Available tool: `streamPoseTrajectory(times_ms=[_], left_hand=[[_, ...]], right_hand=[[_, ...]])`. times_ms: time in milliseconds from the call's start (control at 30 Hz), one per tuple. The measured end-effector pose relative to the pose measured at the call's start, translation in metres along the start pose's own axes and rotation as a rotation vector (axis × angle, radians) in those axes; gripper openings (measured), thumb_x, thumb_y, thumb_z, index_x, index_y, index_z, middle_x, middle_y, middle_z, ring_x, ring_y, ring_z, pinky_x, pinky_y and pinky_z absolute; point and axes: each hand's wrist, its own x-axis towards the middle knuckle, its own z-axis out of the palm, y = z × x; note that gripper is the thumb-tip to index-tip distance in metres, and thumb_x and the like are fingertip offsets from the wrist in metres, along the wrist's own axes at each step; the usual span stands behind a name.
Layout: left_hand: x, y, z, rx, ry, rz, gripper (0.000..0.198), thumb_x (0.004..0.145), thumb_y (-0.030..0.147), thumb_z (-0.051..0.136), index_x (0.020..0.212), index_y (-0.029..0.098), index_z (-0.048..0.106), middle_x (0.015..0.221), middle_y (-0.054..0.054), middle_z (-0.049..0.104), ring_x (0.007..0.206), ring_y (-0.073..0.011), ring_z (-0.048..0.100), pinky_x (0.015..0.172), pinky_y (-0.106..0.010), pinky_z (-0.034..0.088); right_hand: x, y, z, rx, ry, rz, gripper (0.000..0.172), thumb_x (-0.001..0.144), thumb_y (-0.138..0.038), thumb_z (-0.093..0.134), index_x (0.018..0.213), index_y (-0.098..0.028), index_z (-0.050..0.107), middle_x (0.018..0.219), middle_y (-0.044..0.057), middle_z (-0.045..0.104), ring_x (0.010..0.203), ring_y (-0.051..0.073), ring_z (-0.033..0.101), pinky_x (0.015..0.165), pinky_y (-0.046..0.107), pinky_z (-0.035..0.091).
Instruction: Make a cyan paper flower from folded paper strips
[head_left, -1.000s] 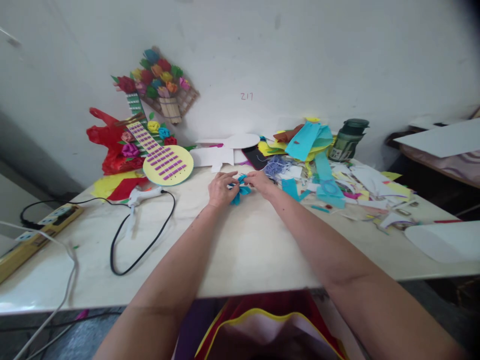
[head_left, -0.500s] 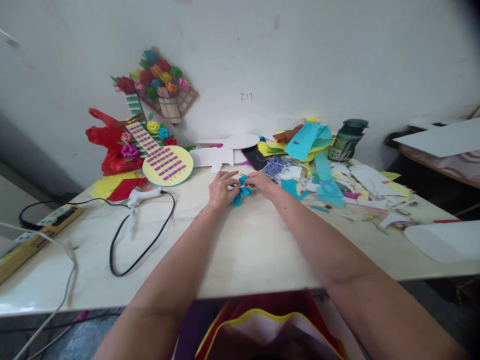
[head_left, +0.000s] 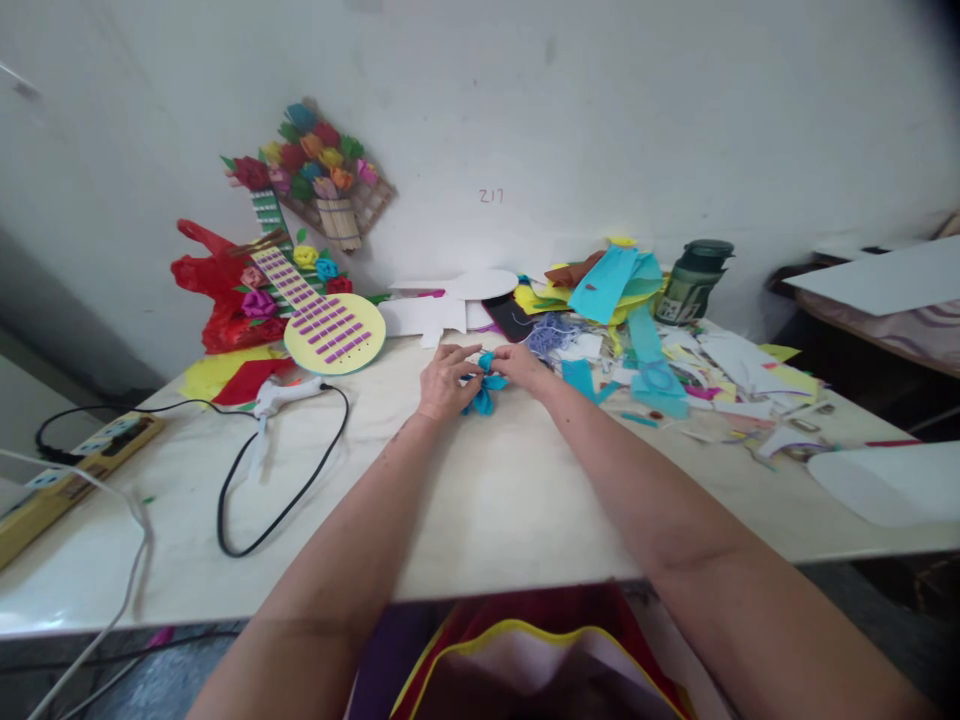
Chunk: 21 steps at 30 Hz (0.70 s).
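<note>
I've got the blue paper piece (head_left: 487, 384) mid-span: left hand (head_left: 448, 384) pinching its left side, right hand (head_left: 522, 368) its upper right. Long axis: can't tell, partly covered.

Folded piece (head_left: 483, 401), frame centre: bright blue. Guitar-shaped panel (head_left: 335, 334), left of centre: pale yellow, patterned with rows of purple bars. Glue gun (head_left: 279, 397), left: white; its cord (head_left: 220, 520): black. Flower bouquet (head_left: 313, 150), upper left: red, yellow, orange, green, blue and pink. Bottle (head_left: 691, 285), upper right: dark green. Wall digits (head_left: 492, 196), upper centre: red. Tabletop (head_left: 517, 510), lower centre: off-white.
</note>
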Motion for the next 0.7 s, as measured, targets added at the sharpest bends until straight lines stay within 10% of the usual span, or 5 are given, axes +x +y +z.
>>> streamPoseTrajectory(times_ms=[433, 700], left_hand=[[0.0004, 0.0012, -0.0004, -0.092, -0.012, 0.091, 0.009, 0.071, 0.023, 0.058, 0.069, 0.024, 0.067, 0.108, 0.0, 0.065, 0.097, -0.0209, 0.051, 0.077, -0.035, 0.048], [-0.0005, 0.0018, -0.0032, -0.335, 0.045, -0.245, 0.011, 0.072, 0.024, 0.06, 0.081, 0.023, 0.064, 0.092, -0.001, 0.069, 0.093, -0.0175, 0.056, 0.084, -0.032, 0.046]], right_hand=[[0.0008, 0.0062, -0.0022, -0.051, -0.012, -0.002, 0.016, 0.054, -0.03, 0.054, 0.053, -0.015, 0.05, 0.047, -0.007, 0.04, 0.048, 0.006, 0.034, 0.047, 0.02, 0.027], [0.0006, 0.0059, 0.0035, 0.07, -0.052, 0.038, 0.016, 0.053, -0.028, 0.058, 0.058, -0.013, 0.057, 0.047, -0.006, 0.047, 0.047, 0.006, 0.037, 0.047, 0.021, 0.029]])
